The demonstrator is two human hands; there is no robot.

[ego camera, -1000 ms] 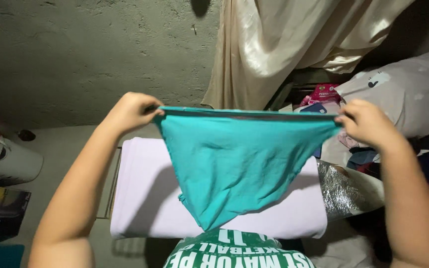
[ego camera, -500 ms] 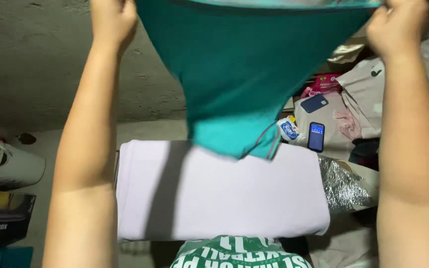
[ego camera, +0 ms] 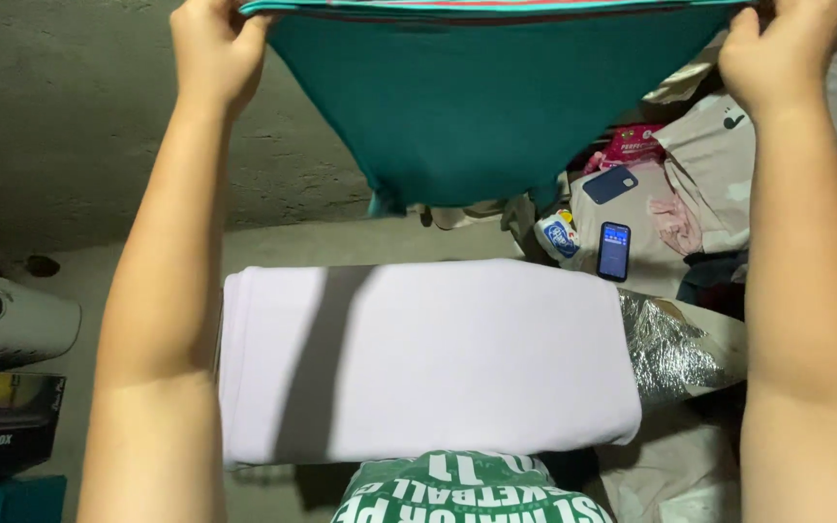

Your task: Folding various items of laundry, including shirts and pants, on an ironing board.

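Your left hand and right hand each pinch a top corner of the teal cloth, high above the white pad. Keep that edge taut and level.

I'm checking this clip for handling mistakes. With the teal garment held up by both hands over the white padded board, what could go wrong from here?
1. The teal garment hangs only from the left hand and right hand at its top corners; if either grip slips, it may drop crooked.
2. The phone and small packet lie just beyond the white board; a swinging hem might brush them.
3. Held this high, the cloth hides the clutter behind it.
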